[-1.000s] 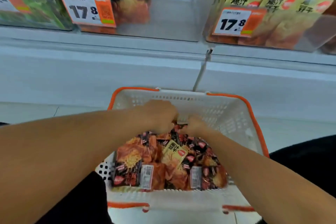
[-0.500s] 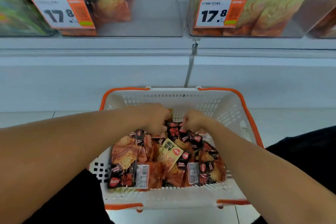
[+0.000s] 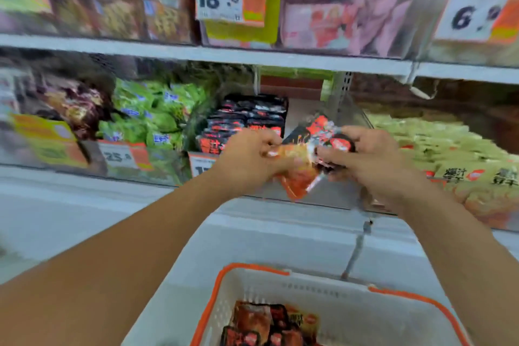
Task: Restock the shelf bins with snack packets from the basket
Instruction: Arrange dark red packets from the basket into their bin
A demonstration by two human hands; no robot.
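On the lower shelf, well left of the fingers, a clear bin holds green snack packets, with a blurred price tag on its front. Just beyond the left fingers, black-and-red packets stand stacked in the middle shelf bin, which has bare space on its right side. The left hand has its fingers curled round the left end of a bunch of orange and black-red snack packets, held up in front of that bin. The right hand grips the right end of the same bunch, fingers curled over the top. Right of the right fingers lies a bin of yellow-green packets. Below the hands, near the bottom edge, a white basket with an orange rim holds more of the dark snack packets. Motion blur hides the finer print.
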